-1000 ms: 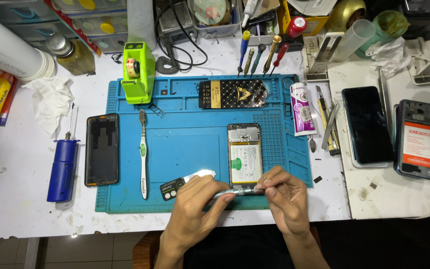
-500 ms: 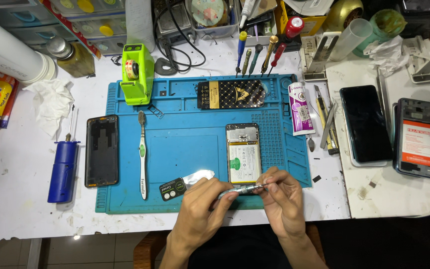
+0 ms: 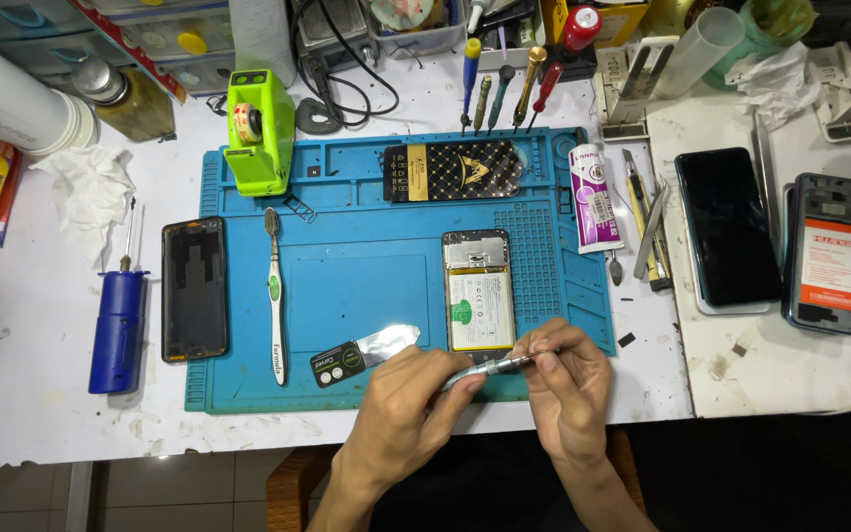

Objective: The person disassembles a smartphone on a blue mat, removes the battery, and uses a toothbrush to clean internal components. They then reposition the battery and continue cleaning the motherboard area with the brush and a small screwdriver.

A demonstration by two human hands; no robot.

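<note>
Head view: left hand point(image 3: 401, 409) and right hand point(image 3: 568, 389) both grip metal tweezers point(image 3: 490, 367), just below opened phone point(image 3: 480, 292).

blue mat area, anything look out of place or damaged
Nothing looks spilled or broken. The opened phone with its back off lies straight on the blue silicone work mat; its black back cover lies off the mat's left edge. Both hands, left hand and right hand, hold a thin metal tool.
</note>
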